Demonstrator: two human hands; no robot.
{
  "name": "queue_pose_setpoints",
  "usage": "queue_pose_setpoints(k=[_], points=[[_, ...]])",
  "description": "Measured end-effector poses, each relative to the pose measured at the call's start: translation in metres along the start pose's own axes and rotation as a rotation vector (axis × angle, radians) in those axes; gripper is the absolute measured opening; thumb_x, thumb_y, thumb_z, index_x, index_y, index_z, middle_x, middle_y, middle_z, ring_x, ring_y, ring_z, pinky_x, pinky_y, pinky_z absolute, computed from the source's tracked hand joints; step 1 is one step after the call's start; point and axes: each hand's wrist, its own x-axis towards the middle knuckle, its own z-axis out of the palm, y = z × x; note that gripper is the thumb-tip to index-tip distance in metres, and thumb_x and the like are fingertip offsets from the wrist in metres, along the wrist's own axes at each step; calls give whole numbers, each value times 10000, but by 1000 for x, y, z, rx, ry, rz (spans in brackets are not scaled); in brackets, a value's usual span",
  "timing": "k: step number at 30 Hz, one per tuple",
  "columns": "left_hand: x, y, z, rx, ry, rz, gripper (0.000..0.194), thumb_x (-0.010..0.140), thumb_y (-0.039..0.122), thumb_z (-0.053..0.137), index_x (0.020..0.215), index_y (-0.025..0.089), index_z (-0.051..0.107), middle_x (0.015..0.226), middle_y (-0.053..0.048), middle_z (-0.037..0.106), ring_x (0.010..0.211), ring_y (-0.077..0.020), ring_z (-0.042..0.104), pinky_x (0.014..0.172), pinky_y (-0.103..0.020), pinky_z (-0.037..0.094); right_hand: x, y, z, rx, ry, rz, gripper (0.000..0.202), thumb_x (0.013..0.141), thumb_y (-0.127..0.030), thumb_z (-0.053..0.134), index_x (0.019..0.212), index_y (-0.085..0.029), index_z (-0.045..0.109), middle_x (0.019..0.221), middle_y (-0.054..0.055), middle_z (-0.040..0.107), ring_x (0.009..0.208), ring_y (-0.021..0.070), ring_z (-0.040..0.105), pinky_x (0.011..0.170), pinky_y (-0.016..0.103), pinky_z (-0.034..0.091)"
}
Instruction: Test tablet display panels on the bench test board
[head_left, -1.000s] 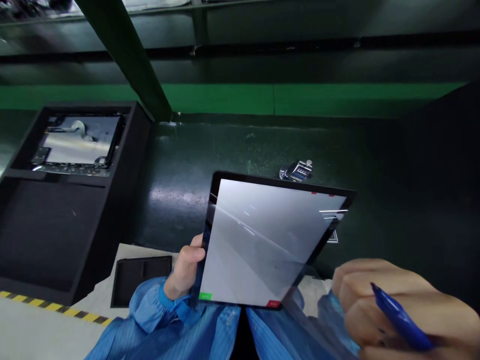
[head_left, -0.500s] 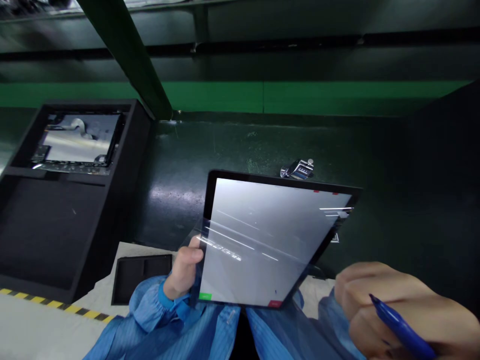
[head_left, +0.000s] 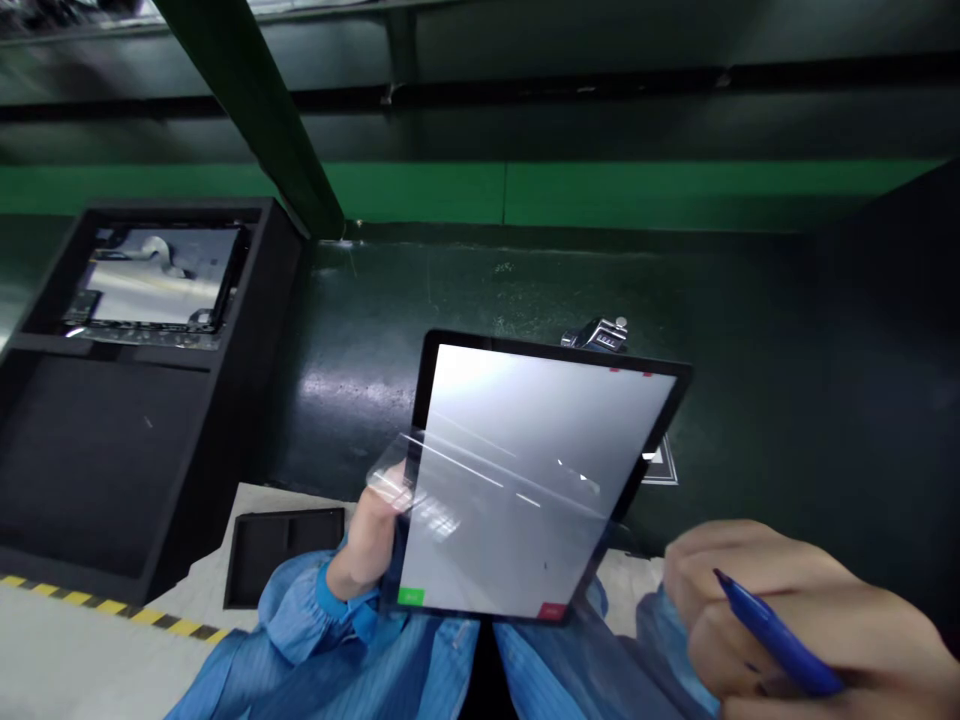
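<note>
A black-framed tablet (head_left: 525,470) with a bright, nearly white screen is tilted in front of my body. Green and red blocks show at the screen's lower corners, small red marks along its top. My left hand (head_left: 375,520) grips the tablet's left edge. Clear film (head_left: 442,470) lies loosely across the lower part of the screen, its curled left end over my left fingers. At the lower right, apart from the tablet, my right hand (head_left: 802,610) is closed round a blue pen (head_left: 776,630), tip pointing up and left.
A metal tally counter (head_left: 600,335) lies on the dark green bench (head_left: 360,300) behind the tablet. A black-and-white printed card (head_left: 663,468) is partly hidden by it. On the left stands a black divided box (head_left: 225,420) holding a panel (head_left: 157,275). Below is a small black tray (head_left: 259,555).
The tablet's right side has swung left and its tilt has changed, uncovering more of the printed card. The film's left end has shifted over my left fingers. My right hand moved slightly left.
</note>
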Motion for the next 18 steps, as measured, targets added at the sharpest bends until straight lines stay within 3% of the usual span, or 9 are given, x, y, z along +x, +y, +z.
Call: queue_pose_setpoints(k=[4, 14, 18], points=[[1, 1, 5, -22, -21, -62, 247, 675, 409, 682, 790, 202, 751, 720, -23, 697, 900, -321, 667, 843, -412, 534, -3, 5, -3, -26, -60, -32, 588, 1043, -373, 423, 510, -164, 290, 451, -53, 322, 404, 71, 313, 435, 255, 320], [2, 2, 14, -43, 52, -69, 221, 669, 382, 685, 741, 173, 697, 676, -41, 671, 888, -338, 658, 817, -414, 525, 9, 5, 3, -16, -46, -61, 582, 1045, -326, 395, 493, -169, 297, 410, -51, 323, 372, 82, 283, 385, 256, 292], [4, 3, 12, -28, 11, -56, 222, 676, 383, 668, 728, 168, 691, 684, -44, 674, 906, -342, 654, 823, -416, 523, -1, 6, 7, 32, -25, -64, 545, 1038, -248, 327, 498, -178, 317, 417, -40, 344, 363, 87, 307, 404, 255, 323]])
